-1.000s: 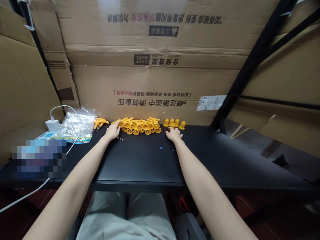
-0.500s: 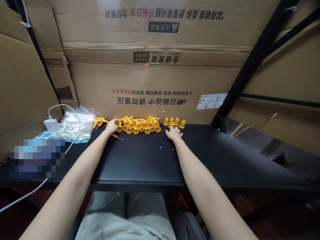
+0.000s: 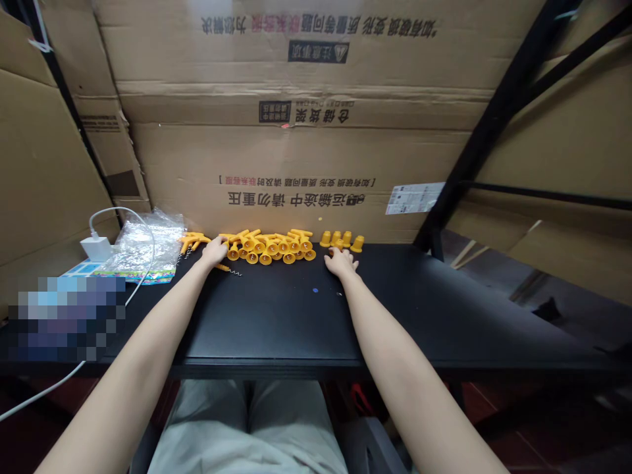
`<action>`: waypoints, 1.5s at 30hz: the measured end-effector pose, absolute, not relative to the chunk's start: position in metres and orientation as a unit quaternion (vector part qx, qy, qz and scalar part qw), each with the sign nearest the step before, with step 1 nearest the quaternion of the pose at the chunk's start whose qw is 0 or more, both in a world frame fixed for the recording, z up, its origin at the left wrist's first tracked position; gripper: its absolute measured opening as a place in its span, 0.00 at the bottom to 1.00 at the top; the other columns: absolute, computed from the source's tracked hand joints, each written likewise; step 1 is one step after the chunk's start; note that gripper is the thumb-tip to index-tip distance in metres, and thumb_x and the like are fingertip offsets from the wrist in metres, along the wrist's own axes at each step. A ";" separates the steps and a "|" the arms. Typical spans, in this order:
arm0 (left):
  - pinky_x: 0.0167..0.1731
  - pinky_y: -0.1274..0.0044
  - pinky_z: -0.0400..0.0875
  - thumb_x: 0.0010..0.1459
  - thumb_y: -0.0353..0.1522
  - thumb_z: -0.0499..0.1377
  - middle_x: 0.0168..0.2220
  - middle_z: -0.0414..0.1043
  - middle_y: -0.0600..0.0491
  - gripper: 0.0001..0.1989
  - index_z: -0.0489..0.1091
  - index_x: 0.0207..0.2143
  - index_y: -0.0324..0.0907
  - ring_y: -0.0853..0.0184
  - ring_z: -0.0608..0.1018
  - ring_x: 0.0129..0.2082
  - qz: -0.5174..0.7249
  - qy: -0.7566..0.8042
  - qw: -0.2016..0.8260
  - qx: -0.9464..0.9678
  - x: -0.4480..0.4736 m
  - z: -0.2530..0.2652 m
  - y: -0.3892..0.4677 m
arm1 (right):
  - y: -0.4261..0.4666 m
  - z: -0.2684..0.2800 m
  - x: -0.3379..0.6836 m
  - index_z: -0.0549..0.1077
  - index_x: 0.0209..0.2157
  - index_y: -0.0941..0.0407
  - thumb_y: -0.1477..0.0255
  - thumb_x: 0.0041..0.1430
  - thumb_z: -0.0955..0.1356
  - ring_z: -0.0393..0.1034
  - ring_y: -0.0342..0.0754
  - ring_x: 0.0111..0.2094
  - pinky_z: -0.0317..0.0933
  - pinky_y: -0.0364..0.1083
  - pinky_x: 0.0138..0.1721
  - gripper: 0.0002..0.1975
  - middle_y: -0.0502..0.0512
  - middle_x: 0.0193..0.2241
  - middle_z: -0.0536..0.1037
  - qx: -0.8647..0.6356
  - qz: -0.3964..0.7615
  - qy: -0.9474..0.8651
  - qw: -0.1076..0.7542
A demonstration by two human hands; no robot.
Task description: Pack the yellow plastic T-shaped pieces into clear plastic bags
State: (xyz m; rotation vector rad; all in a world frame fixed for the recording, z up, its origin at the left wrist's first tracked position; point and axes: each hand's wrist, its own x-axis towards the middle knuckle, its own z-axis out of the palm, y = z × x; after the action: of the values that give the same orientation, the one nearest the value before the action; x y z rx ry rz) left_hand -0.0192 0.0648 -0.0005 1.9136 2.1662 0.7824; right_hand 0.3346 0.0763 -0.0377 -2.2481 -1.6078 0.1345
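My left hand is closed at the left end of a pile of yellow corkscrews. Its fingertips are on a yellow handle there, partly hidden by the hand. Many in the pile lie with their bell-shaped ends facing me and metal tips showing inside. My right hand has its fingers curled on a yellow bell-shaped cap, which they partly cover. Several more yellow caps stand upright just behind it. Left of my left hand lie corkscrews with bare metal spirals. A single corkscrew lies in front of the pile.
A clear plastic bag, a white charger with its cable and a blurred-out object are on the left of the black tabletop. Cardboard stands behind, and a black metal frame rises at right.
My left hand has shifted slightly left along the pile's end. My right hand stays at the same cap, and the whole view has moved slightly.
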 end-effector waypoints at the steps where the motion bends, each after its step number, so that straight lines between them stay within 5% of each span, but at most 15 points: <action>1: 0.45 0.72 0.67 0.51 0.27 0.52 0.46 0.74 0.51 0.20 0.70 0.46 0.45 0.61 0.75 0.47 0.245 0.734 0.072 0.630 -0.021 0.003 0.061 | 0.076 -0.038 0.335 0.62 0.57 0.52 0.62 0.61 0.59 0.53 0.59 0.59 0.43 0.63 0.58 0.23 0.63 0.56 0.60 -0.797 0.048 -0.572 0.187; 5: 0.44 0.72 0.67 0.48 0.27 0.55 0.43 0.76 0.49 0.13 0.73 0.37 0.45 0.59 0.74 0.46 0.156 0.754 0.021 0.637 -0.031 0.013 0.040 | 0.075 -0.038 0.335 0.62 0.58 0.52 0.63 0.61 0.58 0.52 0.59 0.59 0.40 0.63 0.59 0.24 0.63 0.58 0.60 -0.795 0.058 -0.574 0.186; 12: 0.45 0.72 0.67 0.48 0.26 0.54 0.46 0.73 0.47 0.20 0.72 0.44 0.46 0.58 0.74 0.47 0.065 0.693 0.004 0.718 -0.042 -0.001 0.013 | 0.073 -0.040 0.334 0.60 0.59 0.51 0.62 0.63 0.55 0.50 0.58 0.60 0.37 0.63 0.60 0.24 0.60 0.60 0.57 -0.788 0.057 -0.586 0.182; 16: 0.45 0.72 0.67 0.50 0.27 0.52 0.42 0.71 0.45 0.16 0.72 0.41 0.44 0.58 0.74 0.44 0.073 0.678 -0.028 0.731 -0.040 -0.006 0.010 | 0.068 -0.039 0.334 0.63 0.57 0.50 0.64 0.62 0.58 0.52 0.57 0.59 0.42 0.61 0.60 0.22 0.59 0.60 0.58 -0.786 0.048 -0.581 0.207; 21: 0.44 0.73 0.67 0.53 0.27 0.51 0.39 0.68 0.47 0.15 0.70 0.41 0.44 0.61 0.74 0.41 0.122 0.647 -0.039 0.751 -0.039 -0.009 0.010 | 0.066 -0.035 0.334 0.67 0.49 0.53 0.67 0.59 0.61 0.61 0.56 0.52 0.56 0.56 0.51 0.16 0.63 0.51 0.65 -0.741 0.023 -0.566 0.360; 28: 0.40 0.73 0.68 0.56 0.32 0.51 0.35 0.66 0.49 0.13 0.67 0.44 0.43 0.63 0.73 0.36 0.260 0.600 -0.040 0.755 -0.037 -0.018 0.014 | 0.066 -0.004 0.306 0.61 0.45 0.57 0.68 0.56 0.63 0.67 0.52 0.40 0.62 0.54 0.44 0.15 0.62 0.42 0.69 -0.554 -0.002 -0.598 0.579; 31: 0.39 0.73 0.68 0.57 0.34 0.51 0.33 0.65 0.50 0.13 0.67 0.44 0.43 0.64 0.73 0.34 0.288 0.588 -0.046 0.755 -0.034 -0.018 0.013 | 0.053 0.006 0.282 0.60 0.46 0.56 0.68 0.52 0.67 0.69 0.50 0.36 0.64 0.51 0.41 0.20 0.59 0.41 0.70 -0.470 0.045 -0.692 0.546; 38: 0.38 0.73 0.67 0.57 0.34 0.50 0.34 0.65 0.50 0.14 0.67 0.44 0.43 0.64 0.72 0.33 0.278 0.574 -0.064 0.768 -0.029 -0.015 0.007 | 0.034 0.002 0.248 0.69 0.41 0.57 0.79 0.51 0.67 0.66 0.53 0.46 0.60 0.54 0.49 0.14 0.60 0.42 0.71 -0.329 0.012 -0.866 0.376; 45: 0.39 0.73 0.68 0.57 0.33 0.51 0.36 0.65 0.49 0.13 0.67 0.44 0.43 0.64 0.72 0.35 0.273 0.562 -0.057 0.778 -0.028 -0.014 0.007 | 0.041 -0.009 0.247 0.69 0.46 0.56 0.79 0.52 0.68 0.66 0.52 0.48 0.60 0.56 0.51 0.18 0.59 0.44 0.70 -0.315 0.026 -0.876 0.365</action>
State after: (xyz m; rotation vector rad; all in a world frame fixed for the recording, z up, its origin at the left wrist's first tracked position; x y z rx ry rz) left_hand -0.0278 0.0066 -0.0144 2.5378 1.8335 0.8898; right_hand 0.2470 0.0407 -0.0093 -0.8098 -2.2521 0.0674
